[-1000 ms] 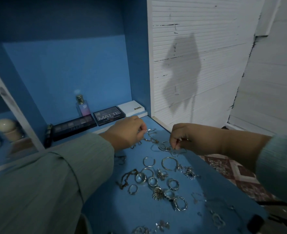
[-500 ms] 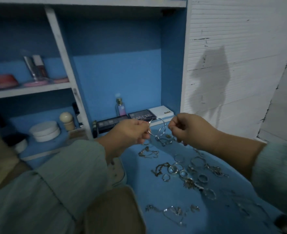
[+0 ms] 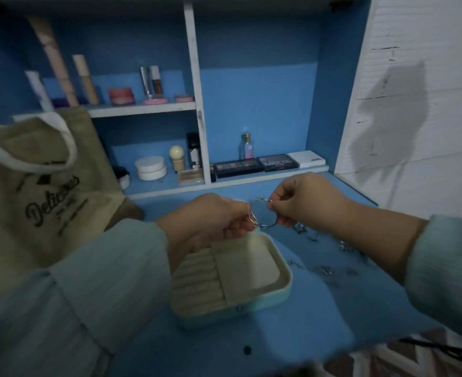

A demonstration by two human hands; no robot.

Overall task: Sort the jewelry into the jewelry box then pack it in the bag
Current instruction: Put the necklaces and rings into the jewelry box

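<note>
Both hands hold a thin silver bangle (image 3: 262, 214) up in the air above the far end of the open jewelry box (image 3: 284, 278): the left hand (image 3: 216, 221) pinches its left side, the right hand (image 3: 303, 200) pinches the top right, fingers (image 3: 274, 204) curled on the wire. The cream-lined box lies flat on the blue desk (image 3: 292, 330), its wide compartment bare. More jewelry (image 3: 325, 269) lies scattered just right of it under the right forearm, and the canvas bag (image 3: 34, 191) stands at the left.
</note>
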